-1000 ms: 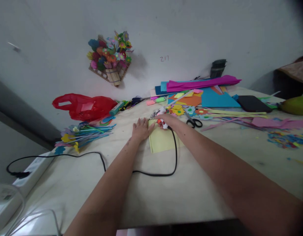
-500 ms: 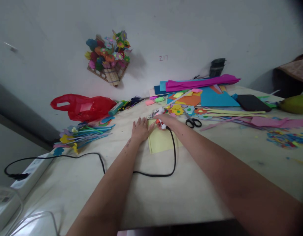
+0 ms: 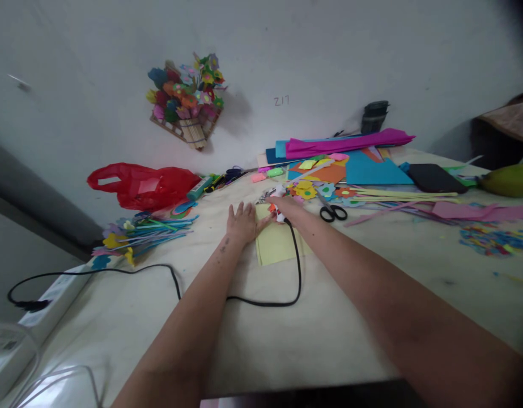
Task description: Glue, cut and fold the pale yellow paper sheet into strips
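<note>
My left hand (image 3: 243, 224) lies flat with spread fingers. Its thumb reaches over the left edge of a pale yellow sheet (image 3: 275, 249) on the table. In my right hand (image 3: 285, 208), the fingers wrap round a small white and orange glue gun (image 3: 279, 215), mostly covered by the hand. A black cord (image 3: 298, 266) runs from the tool's end, loops over the sheet and passes under my left forearm. Silvery metal (image 3: 266, 196) shows at the tool's front. Just right of my right hand are black-handled scissors (image 3: 333, 212).
Cut foam flowers (image 3: 304, 188), coloured sheets (image 3: 378, 170) and a black phone (image 3: 433, 178) lie at the back right. To the left are a red plastic bag (image 3: 153, 187), flowers on stems (image 3: 151, 232) and a white power strip (image 3: 52, 300). A flower bouquet (image 3: 188, 93) hangs on the wall.
My right hand and the glue gun have shifted very slightly, and the cord's loop has moved a little left. My left hand stays almost in place.
</note>
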The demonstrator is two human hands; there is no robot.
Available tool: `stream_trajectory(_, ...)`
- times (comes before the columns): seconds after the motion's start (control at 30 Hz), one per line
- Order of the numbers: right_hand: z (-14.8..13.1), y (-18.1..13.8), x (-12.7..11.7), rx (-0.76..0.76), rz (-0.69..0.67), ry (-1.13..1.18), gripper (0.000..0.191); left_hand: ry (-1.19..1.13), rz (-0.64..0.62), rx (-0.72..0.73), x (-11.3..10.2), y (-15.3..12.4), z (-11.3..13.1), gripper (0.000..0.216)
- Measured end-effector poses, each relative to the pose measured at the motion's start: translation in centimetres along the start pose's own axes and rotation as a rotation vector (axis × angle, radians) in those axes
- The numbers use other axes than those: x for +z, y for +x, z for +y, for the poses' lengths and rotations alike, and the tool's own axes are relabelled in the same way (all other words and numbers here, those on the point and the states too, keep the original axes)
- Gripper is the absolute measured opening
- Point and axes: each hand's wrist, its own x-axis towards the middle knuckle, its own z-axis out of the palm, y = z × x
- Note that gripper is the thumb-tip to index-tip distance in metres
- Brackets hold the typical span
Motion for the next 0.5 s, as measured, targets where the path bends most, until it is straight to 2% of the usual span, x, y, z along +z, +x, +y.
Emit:
stream_trajectory(0.27, -0.3, -1.1, -0.4, -0.004, -0.037, 0.095, 0.032, -0.067, 0.001, -0.012, 0.0, 0.0, -0.1, 0.073)
stream_trajectory(0.5, -0.4, -1.1, -0.6, 0.028, -0.039, 0.128, 0.03, -0.226, -0.092, -0.089, 0.9, 0.6, -1.1, 0.059)
